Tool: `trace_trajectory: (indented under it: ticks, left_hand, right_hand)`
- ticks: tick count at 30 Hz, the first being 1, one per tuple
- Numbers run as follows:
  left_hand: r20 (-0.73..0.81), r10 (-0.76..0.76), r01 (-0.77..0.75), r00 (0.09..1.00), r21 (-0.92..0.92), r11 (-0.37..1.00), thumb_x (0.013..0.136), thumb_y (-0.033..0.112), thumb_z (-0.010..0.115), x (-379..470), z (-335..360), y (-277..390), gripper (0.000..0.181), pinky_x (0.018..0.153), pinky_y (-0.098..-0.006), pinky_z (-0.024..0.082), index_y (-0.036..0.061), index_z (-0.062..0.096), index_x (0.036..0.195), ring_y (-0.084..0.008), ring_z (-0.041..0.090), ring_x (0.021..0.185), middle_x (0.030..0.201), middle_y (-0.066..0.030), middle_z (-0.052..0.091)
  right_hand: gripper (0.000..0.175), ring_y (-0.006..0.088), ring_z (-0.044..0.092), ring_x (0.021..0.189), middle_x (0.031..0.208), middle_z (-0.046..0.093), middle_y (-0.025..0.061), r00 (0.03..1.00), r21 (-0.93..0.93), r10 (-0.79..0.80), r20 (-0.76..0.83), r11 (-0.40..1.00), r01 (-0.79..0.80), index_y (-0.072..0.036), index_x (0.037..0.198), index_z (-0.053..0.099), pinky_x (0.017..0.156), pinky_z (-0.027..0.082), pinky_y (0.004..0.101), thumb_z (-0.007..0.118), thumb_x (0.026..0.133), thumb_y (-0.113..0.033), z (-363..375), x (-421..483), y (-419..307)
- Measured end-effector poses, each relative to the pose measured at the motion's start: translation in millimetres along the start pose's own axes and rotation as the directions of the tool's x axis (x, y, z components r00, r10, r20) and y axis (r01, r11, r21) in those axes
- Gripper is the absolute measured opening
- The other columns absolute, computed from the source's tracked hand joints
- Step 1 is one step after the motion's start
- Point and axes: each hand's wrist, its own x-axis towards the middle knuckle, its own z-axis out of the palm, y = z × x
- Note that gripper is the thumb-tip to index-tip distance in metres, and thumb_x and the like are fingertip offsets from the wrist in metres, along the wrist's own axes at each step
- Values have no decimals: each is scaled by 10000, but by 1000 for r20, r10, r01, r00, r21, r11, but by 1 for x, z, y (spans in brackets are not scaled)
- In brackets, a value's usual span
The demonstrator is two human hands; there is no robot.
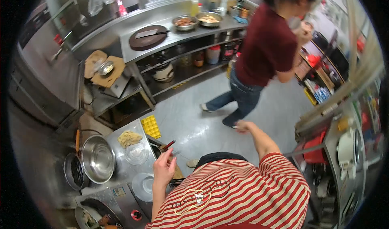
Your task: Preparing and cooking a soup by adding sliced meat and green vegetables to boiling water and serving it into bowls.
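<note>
My left hand point(164, 167) is raised at the edge of the steel counter point(120, 165), its fingers apart and nothing in it. Just beyond its fingertips juts a dark handle with a red end point(169, 145). Beside this hand lie a clear round lid or dish point(142, 186) and a second clear one point(136, 155), with a crumpled yellowish cloth point(129, 138) next to that. A large steel bowl point(99, 159) sits farther left. Out over the grey floor hangs my right hand point(245, 126), blurred and touching no surface; its finger position is unclear.
A person in a dark red shirt point(264, 46) stands ahead on the right. The far counter bears a round chopping board point(147, 39) with a cleaver point(149, 33) and two food-filled steel bowls point(184, 23). Shelving with a pale cooker point(348, 151) flanks my right. A pan point(74, 171) sits left.
</note>
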Motion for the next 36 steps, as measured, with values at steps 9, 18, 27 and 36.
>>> trace_trajectory:
  ticks: [9, 18, 27, 36]
  left_hand:
    - [-311, -223, 275, 924, 135, 952, 743, 33, 629, -51, -63, -22, 178, 489, -246, 465, -1, 602, 916, -149, 562, 563, 816, -100, 605]
    - [-761, -364, 542, 537, -19, 840, 759, 4, 610, -145, -65, 15, 46, 511, -240, 470, -18, 588, 793, -177, 586, 598, 761, -112, 595]
    - [-853, -471, 749, -226, -461, 476, 771, 57, 610, -223, -10, 32, 157, 511, -242, 453, 17, 620, 922, -145, 577, 580, 811, -99, 634]
    - [-556, -813, 563, -171, -732, 382, 769, 217, 668, -241, 43, -29, 410, 625, -269, 481, 36, 540, 1114, -149, 598, 737, 1022, -111, 603]
  right_hand:
    - [443, 115, 587, 632, 694, 624, 75, 337, -117, -835, -436, 424, 898, 5, 1185, 490, 571, 463, 269, 574, 812, -219, -123, -39, -437]
    - [338, 104, 558, 614, 760, 636, 83, -99, -14, -894, 437, -116, 993, -26, 1132, 554, 599, 467, 262, 579, 816, -142, 121, -131, -608]
    - [353, 241, 613, 766, 867, 637, 157, -332, 167, -661, 673, -301, 939, -76, 1111, 577, 720, 475, 333, 586, 799, -241, 271, -178, -638]
    - [296, 344, 607, 803, 829, 623, 203, 27, -162, -420, 907, -289, 944, -36, 905, 621, 712, 478, 410, 612, 741, -282, 264, -91, -530]
